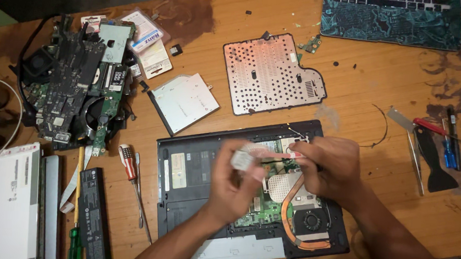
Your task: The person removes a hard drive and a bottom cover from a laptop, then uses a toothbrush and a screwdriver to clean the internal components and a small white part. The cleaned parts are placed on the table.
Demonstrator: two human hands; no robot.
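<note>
Head view: an opened black laptop (184, 196) lies bottom side up on the wooden table (383, 80), with its circuit board, copper heat pipe (288, 213) and round cooling fan (311, 221) exposed. Both hands work above the open bay.

The left hand (235, 180) is raised over the middle of the laptop. Its fingers (254, 171) are curled and pinch a small pale rectangular part (241, 160); motion blur hides the detail of the part. The right hand (328, 170) sits over the upper right of the bay. Its fingers (306, 150) are closed on a thin tool with a pinkish shaft (279, 156), which points left toward the left hand and lies just beside the pale part.

Above the laptop, the removed perforated cover plate (271, 73) lies flat on the table. Left of it rests a flat optical drive (183, 102). A pile of dismantled boards and fans (73, 88) occupies the far left. A red-handled screwdriver (131, 179) lies just left of the laptop, next to a black battery pack (94, 217). On the right side, well apart from the hands, lie tweezers (414, 162), a black pry tool (435, 163) and a blue-handled screwdriver (449, 153). A second laptop (392, 19) with a teal patterned cover sits at the top edge.
</note>
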